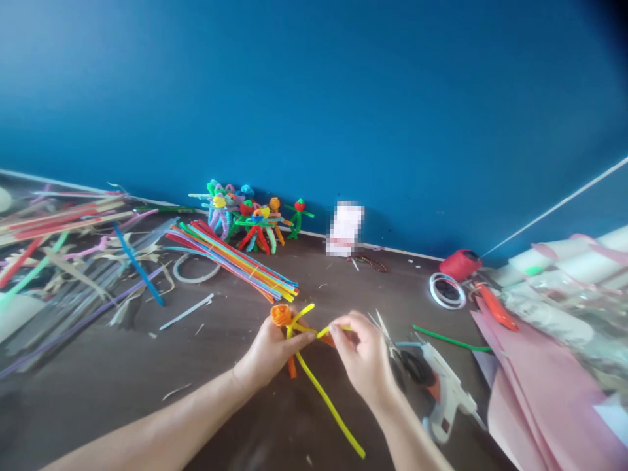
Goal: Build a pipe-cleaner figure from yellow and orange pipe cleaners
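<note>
My left hand [267, 350] is closed around a small pipe-cleaner figure with a coiled orange head [281, 315] and an orange leg sticking out below the fingers. A yellow pipe cleaner [331, 405] crosses the figure; one end hangs down to the right and a short piece points up beside the head. My right hand [362, 350] pinches another stretch of the yellow pipe cleaner between thumb and fingers, just right of the left thumb. Part of the figure's body is hidden behind my left fingers.
Finished pipe-cleaner figures [255, 219] stand by the blue wall. A bundle of colored pipe cleaners [235, 261] lies before them. Scissors [412, 366] and a white glue gun [444, 392] lie right of my right hand, near pink sheets [544, 379]. Loose strips [88, 261] clutter the left.
</note>
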Demonstrator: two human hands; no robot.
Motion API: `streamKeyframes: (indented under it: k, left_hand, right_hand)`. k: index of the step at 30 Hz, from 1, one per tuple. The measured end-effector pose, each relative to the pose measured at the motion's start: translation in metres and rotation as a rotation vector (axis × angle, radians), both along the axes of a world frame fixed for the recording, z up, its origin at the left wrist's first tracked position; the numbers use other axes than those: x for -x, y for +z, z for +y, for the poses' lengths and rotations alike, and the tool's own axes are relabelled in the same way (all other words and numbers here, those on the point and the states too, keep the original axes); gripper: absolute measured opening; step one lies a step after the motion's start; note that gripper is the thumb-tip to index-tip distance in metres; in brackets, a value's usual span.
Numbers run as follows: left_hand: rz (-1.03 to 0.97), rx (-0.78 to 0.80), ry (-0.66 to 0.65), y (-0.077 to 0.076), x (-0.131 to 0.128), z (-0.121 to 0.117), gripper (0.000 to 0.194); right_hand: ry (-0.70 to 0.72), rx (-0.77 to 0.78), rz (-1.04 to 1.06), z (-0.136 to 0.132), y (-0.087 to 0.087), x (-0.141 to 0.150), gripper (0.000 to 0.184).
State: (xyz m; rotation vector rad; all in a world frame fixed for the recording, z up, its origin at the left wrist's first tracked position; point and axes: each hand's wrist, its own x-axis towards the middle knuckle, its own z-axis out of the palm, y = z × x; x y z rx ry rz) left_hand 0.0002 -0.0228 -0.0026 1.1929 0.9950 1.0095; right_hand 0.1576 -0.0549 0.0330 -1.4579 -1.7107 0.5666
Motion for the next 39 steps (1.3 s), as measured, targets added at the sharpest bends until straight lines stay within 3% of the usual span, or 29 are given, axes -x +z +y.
streamKeyframes:
  k: [3,7,12,19,27,34,39]
  left_hand:
    - [-0.028,0.047,-0.077,-0.001,0.001,-0.001,0.020]
    - [-0.205,0.190,-0.135,-0.001,0.000,-0.003,0.024]
    - [-0.340,0.233,-0.034,-0.002,-0.001,-0.002,0.025]
    - [-0.305,0.128,0.112,-0.004,-0.002,0.001,0.019]
    - [-0.113,0.046,0.191,-0.001,-0.004,0.001,0.019]
    - [-0.003,-0.033,0.126,0.002,-0.002,-0.001,0.016]
    - [0.025,-0.069,0.063,0.005,-0.001,-0.002,0.016]
  right_hand:
    - [-0.046,0.119,0.120,0.006,-0.003,-0.003,0.020]
    - [-0.041,0.300,0.246,0.010,-0.011,-0.003,0.024]
    - [0.034,0.396,0.238,0.011,-0.019,0.000,0.026]
    - [0.159,0.384,0.177,0.002,-0.018,0.016,0.025]
    - [0.205,0.329,0.027,-0.009,-0.010,0.023,0.022]
    - [0.142,0.151,-0.096,-0.011,0.007,0.013,0.023]
    - [0.043,0.134,-0.032,-0.005,0.005,0.002,0.024]
